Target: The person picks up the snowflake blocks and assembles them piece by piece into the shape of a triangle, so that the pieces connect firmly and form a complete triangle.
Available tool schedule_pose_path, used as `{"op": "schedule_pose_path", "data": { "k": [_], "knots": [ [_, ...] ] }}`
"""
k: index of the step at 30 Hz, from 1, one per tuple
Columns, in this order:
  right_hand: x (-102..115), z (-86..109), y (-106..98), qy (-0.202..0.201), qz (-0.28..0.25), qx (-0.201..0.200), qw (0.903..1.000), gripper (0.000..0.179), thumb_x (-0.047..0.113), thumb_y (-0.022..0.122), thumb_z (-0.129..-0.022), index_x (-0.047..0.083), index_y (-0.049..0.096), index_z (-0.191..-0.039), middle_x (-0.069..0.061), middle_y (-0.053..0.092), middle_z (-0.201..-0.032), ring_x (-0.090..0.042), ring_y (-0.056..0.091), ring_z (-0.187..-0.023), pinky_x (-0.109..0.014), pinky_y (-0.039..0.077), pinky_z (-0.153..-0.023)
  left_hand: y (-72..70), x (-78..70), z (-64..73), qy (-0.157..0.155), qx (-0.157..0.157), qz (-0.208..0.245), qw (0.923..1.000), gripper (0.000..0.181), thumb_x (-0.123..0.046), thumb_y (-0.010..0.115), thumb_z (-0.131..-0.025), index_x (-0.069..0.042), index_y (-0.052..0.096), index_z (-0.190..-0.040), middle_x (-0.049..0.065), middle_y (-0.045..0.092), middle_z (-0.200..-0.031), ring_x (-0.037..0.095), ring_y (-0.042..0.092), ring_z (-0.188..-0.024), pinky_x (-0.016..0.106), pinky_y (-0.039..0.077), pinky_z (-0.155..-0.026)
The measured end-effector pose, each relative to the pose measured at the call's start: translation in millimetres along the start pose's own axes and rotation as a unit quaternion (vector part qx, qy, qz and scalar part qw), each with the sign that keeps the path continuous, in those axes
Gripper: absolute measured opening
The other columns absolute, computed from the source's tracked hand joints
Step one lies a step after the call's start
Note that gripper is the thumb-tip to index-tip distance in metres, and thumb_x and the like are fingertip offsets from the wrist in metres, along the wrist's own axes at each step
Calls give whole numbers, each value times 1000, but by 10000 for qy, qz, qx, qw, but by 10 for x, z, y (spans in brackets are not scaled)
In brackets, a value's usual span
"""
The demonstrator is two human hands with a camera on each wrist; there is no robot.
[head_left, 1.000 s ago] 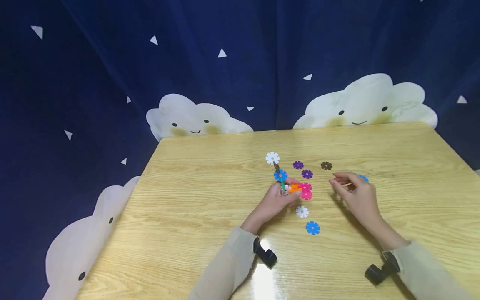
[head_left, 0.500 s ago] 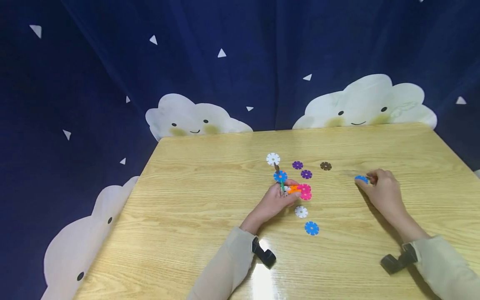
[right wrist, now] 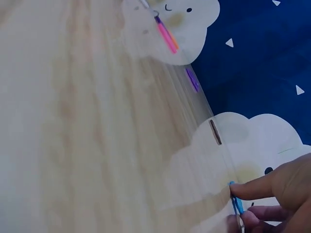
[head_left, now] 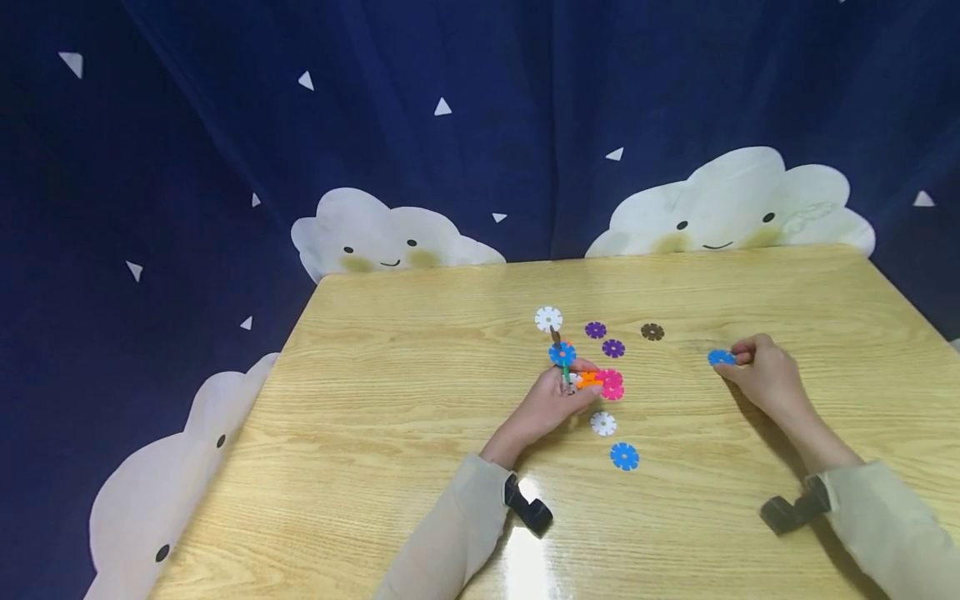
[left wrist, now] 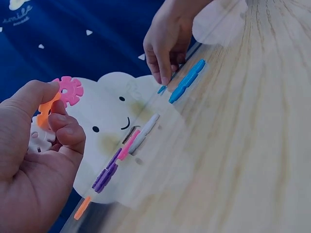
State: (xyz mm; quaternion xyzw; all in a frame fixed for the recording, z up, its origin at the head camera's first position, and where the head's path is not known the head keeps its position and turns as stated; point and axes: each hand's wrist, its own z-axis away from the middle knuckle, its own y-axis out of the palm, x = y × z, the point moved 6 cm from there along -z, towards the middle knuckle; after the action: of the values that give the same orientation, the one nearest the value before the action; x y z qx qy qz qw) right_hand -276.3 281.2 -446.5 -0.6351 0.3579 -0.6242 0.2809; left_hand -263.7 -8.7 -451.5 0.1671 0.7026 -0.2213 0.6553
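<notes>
My left hand (head_left: 551,398) grips a chain of interlocked snowflake discs, thumb and fingers on its orange disc (head_left: 588,379). The chain's pink disc (left wrist: 71,91) sticks out past the thumb. Its other end rises behind the hand through a green disc (head_left: 566,372), a blue disc (head_left: 562,353) and a brown one to a white disc (head_left: 548,319). Part of the chain is hidden by the palm. Farther right, my right hand (head_left: 768,375) pinches a blue snowflake disc (head_left: 722,357) between thumb and fingers, low over the table. That disc is seen edge-on in the right wrist view.
Loose discs lie on the wooden table (head_left: 337,433): purple ones (head_left: 613,348), a brown one (head_left: 652,332), a white one (head_left: 603,423) and a blue one (head_left: 624,457). A pink disc (left wrist: 129,144) lies near them. A dark blue curtain (head_left: 525,125) hangs behind the table.
My right hand has moved right from beside the brown disc to the blue disc and now pinches it. The left hand and its chain have hardly moved.
</notes>
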Motion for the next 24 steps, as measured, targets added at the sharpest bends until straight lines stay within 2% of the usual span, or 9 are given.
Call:
{"op": "schedule_pose_path", "data": {
  "k": [5, 11, 14, 17, 21, 24],
  "knots": [
    [-5, -14, 12, -65, 81, 295, 9995, 49, 16, 64, -93, -20, 49, -121, -31, 57, -100, -39, 56, -89, -39, 49, -69, 4, 40, 3, -125, -28, -102, 9999, 34, -15, 62, -95, -1, 55, -125, 2, 50, -63, 12, 43, -51, 20, 37, -49],
    [27, 50, 13, -184, 11, -121, 9998, 40, 12, 68, -90, -17, 54, -113, -25, 56, -91, -27, 52, -78, -22, 39, -60, 10, 84, 8, -288, -2, -75, 9996, 35, -17, 63, -95, -4, 55, -126, 5, 49, -63, 12, 41, -49, 21, 37, -48],
    [68, 103, 8, -170, -77, -303, 9994, 33, 14, 65, -92, -11, 55, -110, -22, 59, -89, -19, 52, -74, -19, 39, -57, 4, 65, 10, -206, -34, -125, 9997, 34, -17, 63, -95, -3, 55, -125, 3, 50, -64, 12, 42, -52, 20, 38, -50],
    [123, 147, -7, -153, -213, -406, 9988, 30, 18, 62, -96, -6, 59, -113, -17, 64, -87, -5, 54, -67, -17, 39, -57, -5, 36, 10, -71, -77, -251, 9996, 33, -16, 62, -96, -2, 56, -124, -1, 52, -66, 10, 44, -56, 18, 39, -53],
    [216, 201, -10, -80, -770, -332, 9964, 32, 23, 61, -97, 0, 65, -120, -4, 70, -78, 1, 56, -55, -18, 40, -52, -18, 19, 5, -4, -153, -416, 9990, 33, -16, 62, -95, -1, 57, -124, -3, 55, -73, 5, 47, -63, 16, 42, -60],
    [292, 242, 23, 130, -1425, -105, 9897, 37, 27, 61, -97, -2, 64, -121, 12, 68, -70, -4, 60, -52, -19, 43, -49, -25, 14, 1, -28, -224, -475, 9986, 34, -16, 63, -95, -1, 57, -125, -4, 56, -80, 3, 48, -68, 14, 44, -67]
  ]
}}
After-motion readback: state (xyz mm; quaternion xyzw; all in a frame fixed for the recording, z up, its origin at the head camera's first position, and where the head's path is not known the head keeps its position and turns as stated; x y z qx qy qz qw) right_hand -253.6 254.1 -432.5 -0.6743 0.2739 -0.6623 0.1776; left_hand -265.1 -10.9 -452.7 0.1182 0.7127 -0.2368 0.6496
